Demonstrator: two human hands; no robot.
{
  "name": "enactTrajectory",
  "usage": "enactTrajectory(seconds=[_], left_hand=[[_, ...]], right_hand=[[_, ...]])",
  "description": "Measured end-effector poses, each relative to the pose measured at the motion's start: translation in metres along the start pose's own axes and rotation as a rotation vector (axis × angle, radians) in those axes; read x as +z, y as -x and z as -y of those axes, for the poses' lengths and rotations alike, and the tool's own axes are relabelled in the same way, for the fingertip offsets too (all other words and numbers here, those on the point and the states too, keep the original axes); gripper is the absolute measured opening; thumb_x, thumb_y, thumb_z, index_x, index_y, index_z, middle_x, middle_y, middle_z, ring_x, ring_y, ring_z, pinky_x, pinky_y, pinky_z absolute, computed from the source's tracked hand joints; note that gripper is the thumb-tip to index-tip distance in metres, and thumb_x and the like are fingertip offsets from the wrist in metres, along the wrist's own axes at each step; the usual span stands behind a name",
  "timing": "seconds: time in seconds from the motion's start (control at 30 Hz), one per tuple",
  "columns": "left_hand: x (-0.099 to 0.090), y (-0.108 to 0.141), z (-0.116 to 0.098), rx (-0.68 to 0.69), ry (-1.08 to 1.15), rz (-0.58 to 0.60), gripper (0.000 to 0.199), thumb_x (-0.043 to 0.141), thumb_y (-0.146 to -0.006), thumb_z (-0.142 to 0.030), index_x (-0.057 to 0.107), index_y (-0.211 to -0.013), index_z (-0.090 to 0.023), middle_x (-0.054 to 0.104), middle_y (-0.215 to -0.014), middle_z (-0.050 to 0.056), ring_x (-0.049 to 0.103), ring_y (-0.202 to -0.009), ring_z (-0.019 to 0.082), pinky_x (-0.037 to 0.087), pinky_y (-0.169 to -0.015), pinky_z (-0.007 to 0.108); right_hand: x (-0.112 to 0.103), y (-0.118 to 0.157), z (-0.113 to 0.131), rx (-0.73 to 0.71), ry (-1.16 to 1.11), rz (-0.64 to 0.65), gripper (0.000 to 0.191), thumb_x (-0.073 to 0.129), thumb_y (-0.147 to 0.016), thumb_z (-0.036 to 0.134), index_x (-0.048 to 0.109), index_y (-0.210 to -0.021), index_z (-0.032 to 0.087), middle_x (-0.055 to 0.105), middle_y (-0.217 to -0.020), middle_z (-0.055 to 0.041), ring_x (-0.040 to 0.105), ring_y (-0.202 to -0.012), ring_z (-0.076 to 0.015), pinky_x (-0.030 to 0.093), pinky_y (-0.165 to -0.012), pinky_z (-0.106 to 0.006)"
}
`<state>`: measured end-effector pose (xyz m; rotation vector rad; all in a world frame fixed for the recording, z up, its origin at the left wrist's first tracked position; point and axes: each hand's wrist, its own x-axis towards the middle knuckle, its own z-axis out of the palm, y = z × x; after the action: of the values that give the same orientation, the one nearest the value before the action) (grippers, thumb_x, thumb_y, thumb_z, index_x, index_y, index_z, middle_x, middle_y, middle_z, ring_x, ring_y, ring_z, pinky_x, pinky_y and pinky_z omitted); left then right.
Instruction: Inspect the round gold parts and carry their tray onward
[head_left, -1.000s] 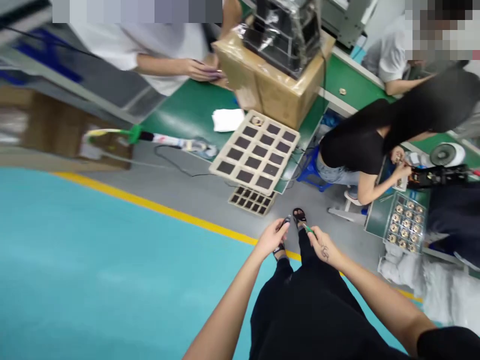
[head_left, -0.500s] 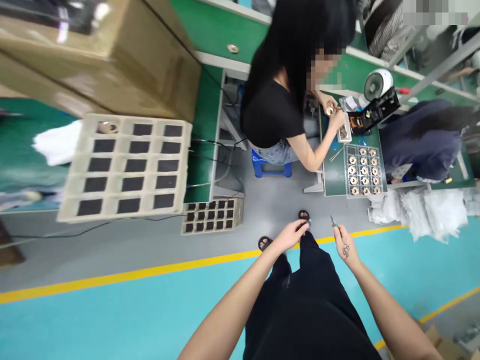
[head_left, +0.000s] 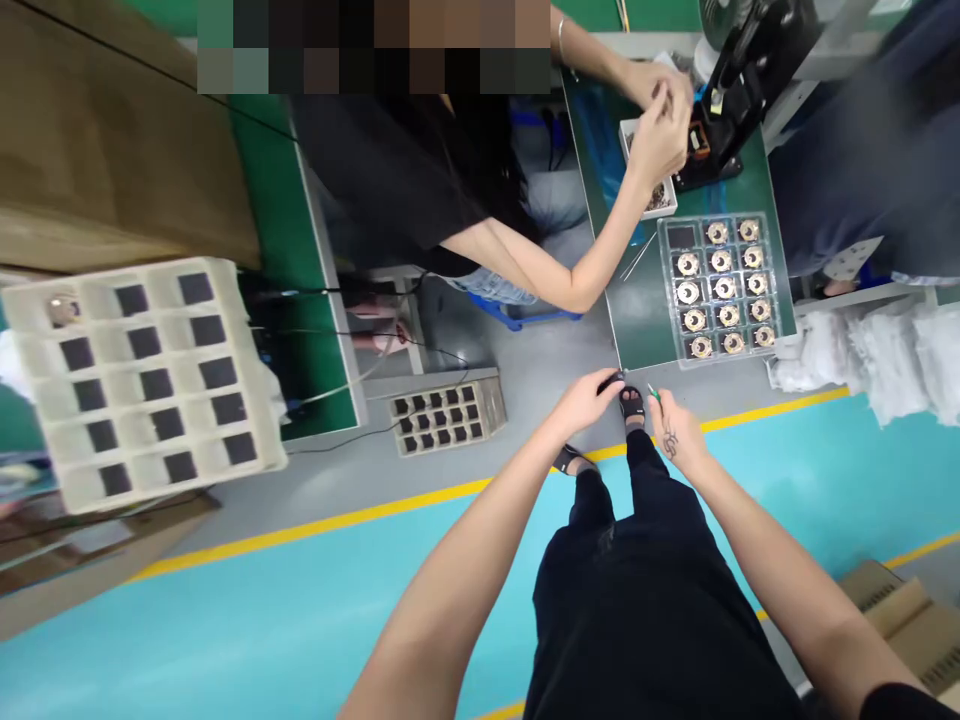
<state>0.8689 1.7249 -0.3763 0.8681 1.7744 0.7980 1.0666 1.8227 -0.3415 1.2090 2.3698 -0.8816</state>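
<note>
My left hand point(head_left: 583, 402) is closed, with a small dark object point(head_left: 612, 380) pinched at its fingertips; its kind is too small to make out. My right hand point(head_left: 679, 432) grips a small green-handled tool point(head_left: 653, 393), its thin tip pointing up and away from me. Both hands hang in the air over the floor, close together, near the front corner of a green-topped table point(head_left: 645, 335). Beyond them on that table lies a clear plastic tray point(head_left: 682, 237) of round copper-coloured parts point(head_left: 724, 288); neither hand touches it.
A seated co-worker's hands point(head_left: 664, 130) work above a white box point(head_left: 664, 202) beside a black device point(head_left: 724, 120). At left is a cream compartment tray point(head_left: 169, 385) with one metal part; another tray point(head_left: 439, 415) is lower down. White bags point(head_left: 877, 350) hang at right.
The view has moved closer to the green table. My two hands have come nearer each other, still holding their things. The co-worker's hands have risen above the white box.
</note>
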Motion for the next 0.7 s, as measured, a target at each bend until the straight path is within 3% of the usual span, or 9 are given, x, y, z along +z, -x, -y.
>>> enactTrajectory(seconds=[0.3,0.7], left_hand=[[-0.005,-0.003,-0.007,-0.054,-0.103,0.03,0.044,0.053,-0.105,-0.046,0.073,-0.136,-0.022,0.077,-0.138,0.009,0.072,-0.126,0.032,0.055,-0.107,0.041],[-0.008,-0.005,-0.007,-0.046,-0.074,0.053,0.045,0.053,-0.104,-0.046,0.074,-0.135,-0.022,0.077,-0.136,0.008,0.072,-0.122,0.032,0.055,-0.104,0.041]], right_hand=[[0.017,-0.019,0.003,-0.086,0.082,0.025,0.037,0.027,-0.116,0.042,0.053,-0.133,0.022,0.082,-0.108,-0.0076,0.077,-0.088,-0.0257,0.04,-0.067,-0.032],[0.008,-0.028,0.013,-0.108,0.134,0.069,0.036,0.027,-0.117,0.038,0.053,-0.133,0.019,0.08,-0.114,-0.011,0.077,-0.093,-0.0245,0.043,-0.07,-0.031]])
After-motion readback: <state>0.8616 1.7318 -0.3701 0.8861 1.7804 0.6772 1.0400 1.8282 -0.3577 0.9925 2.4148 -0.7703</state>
